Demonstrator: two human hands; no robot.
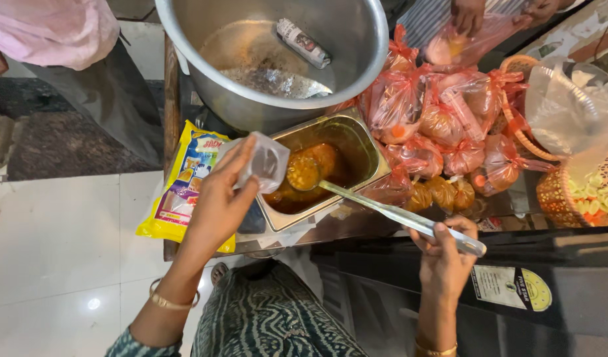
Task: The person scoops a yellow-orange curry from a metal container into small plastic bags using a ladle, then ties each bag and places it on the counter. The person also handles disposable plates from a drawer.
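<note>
My left hand holds a small clear plastic bag open over the near end of a rectangular steel tray of orange-brown curry. My right hand grips the long handle of a steel ladle. The ladle's bowl is full of curry and sits just right of the bag's mouth, above the tray.
A large steel pot with a little liquid and a packet stands behind the tray. Several tied red bags of food lie to the right, beside a basket. A yellow packet lies left. Another person's hands work at the far side.
</note>
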